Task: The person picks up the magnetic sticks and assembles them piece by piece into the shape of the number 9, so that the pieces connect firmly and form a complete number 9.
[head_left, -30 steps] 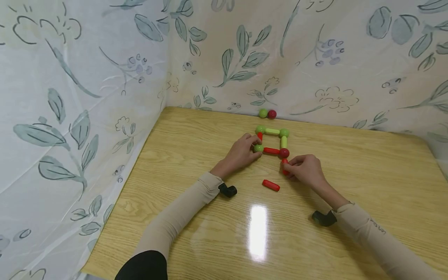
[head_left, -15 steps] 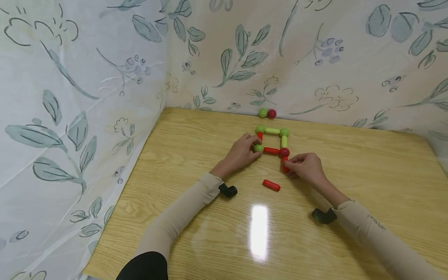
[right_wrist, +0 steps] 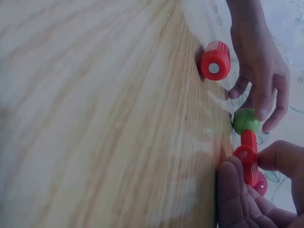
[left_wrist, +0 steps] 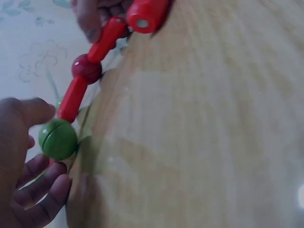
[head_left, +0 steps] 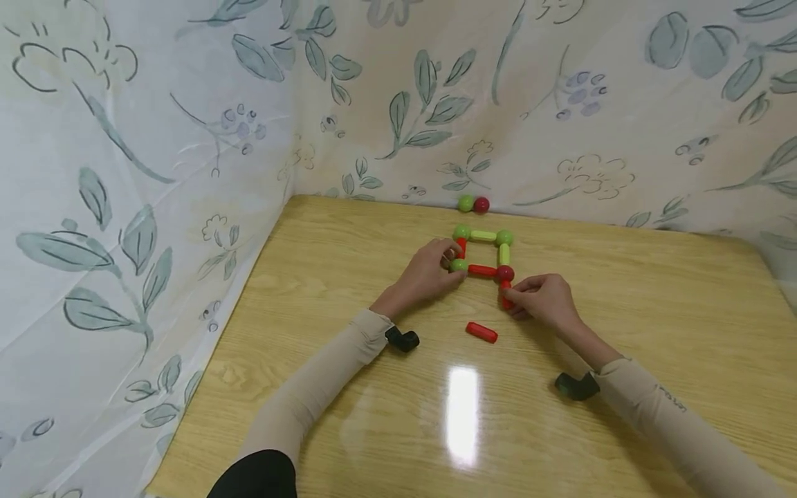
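A square of balls and magnetic rods lies on the table. My left hand [head_left: 429,271] has its thumb and fingers loosely curled round the near-left green ball [left_wrist: 59,139], beside a red rod [head_left: 461,247]. Another red rod [head_left: 482,270] runs from that ball to a dark red ball [head_left: 506,274]. Between thumb and fingers, my right hand [head_left: 549,302] pinches a red magnetic rod [right_wrist: 251,173], whose far end meets the dark red ball. Two yellow-green rods [head_left: 483,236] and two green balls [head_left: 504,238] form the far side and right side.
A loose red rod [head_left: 482,332] lies nearer to me, between the forearms. Behind the square, a green ball [head_left: 465,203] and a dark red ball [head_left: 481,205] sit side by side near the floral cloth [head_left: 386,90]. The wooden table [head_left: 349,415] reflects a bright light.
The view tilts slightly. Both hands stay about where they were, and the pinched red rod remains against the dark red ball with only a tiny shift.
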`<state>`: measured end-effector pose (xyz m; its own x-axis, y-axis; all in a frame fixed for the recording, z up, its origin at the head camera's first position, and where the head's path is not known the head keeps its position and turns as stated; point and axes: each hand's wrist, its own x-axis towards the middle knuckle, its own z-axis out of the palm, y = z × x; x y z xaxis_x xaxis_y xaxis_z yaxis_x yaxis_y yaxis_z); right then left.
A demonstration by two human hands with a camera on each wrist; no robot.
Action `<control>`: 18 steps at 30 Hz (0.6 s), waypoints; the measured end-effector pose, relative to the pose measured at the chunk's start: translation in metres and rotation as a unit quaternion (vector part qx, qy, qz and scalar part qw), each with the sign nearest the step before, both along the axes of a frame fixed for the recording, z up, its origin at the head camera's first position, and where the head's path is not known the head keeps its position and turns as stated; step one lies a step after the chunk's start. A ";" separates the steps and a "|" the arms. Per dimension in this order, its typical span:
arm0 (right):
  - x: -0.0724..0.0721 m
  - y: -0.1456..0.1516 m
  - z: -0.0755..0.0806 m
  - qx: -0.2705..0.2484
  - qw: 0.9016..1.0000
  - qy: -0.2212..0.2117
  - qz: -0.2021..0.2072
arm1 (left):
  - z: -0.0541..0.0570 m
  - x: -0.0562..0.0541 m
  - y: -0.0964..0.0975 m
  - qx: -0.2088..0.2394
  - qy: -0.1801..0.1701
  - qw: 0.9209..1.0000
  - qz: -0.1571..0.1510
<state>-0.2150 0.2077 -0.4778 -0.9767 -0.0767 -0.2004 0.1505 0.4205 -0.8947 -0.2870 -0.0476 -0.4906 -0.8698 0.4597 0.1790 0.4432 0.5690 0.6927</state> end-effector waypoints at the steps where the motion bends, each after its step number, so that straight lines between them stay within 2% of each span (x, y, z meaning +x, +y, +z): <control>1: 0.000 0.000 0.000 -0.001 1.000 -0.001 0.000 | 0.001 -0.001 -0.001 0.011 -0.015 1.000 0.006; 4: 0.001 0.000 0.000 0.000 1.000 0.001 -0.003 | 0.004 -0.008 -0.003 0.044 -0.053 0.997 0.026; 8: 0.001 0.002 0.000 0.000 1.000 0.006 -0.005 | 0.006 -0.024 -0.006 0.063 -0.075 0.994 0.046; 13: 0.000 0.003 -0.002 -0.008 1.000 0.007 -0.009 | 0.008 -0.046 -0.009 0.065 -0.080 0.992 0.076; 18: 0.000 0.005 -0.006 -0.026 1.000 0.010 -0.011 | 0.009 -0.065 -0.006 0.038 -0.078 0.992 0.089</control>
